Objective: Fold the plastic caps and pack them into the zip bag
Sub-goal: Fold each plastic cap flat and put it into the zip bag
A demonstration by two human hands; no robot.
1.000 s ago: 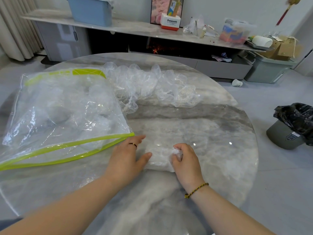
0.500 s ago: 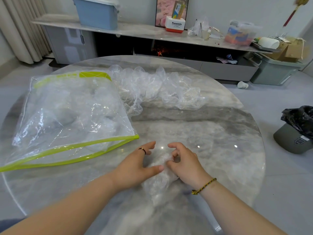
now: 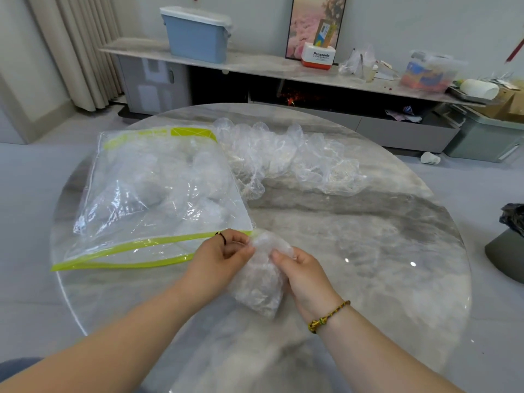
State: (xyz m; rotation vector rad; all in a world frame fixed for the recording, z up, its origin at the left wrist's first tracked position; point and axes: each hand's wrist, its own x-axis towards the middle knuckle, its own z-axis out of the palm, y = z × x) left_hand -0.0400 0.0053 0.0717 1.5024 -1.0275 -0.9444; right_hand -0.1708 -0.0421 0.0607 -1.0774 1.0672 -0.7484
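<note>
Both hands, the left hand (image 3: 224, 258) and right hand (image 3: 304, 275), pinch a crumpled clear plastic cap (image 3: 262, 282) above the round marble counter (image 3: 368, 245), beside the green-edged clear zip bag (image 3: 158, 194).

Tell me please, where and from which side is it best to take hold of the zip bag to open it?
Probably the upper green zip strip of the zip bag, pinched from the near side by the left hand beside it. The two strips lie apart there, so the mouth faces the person and already gapes; the right hand can keep the folded cap.
</note>
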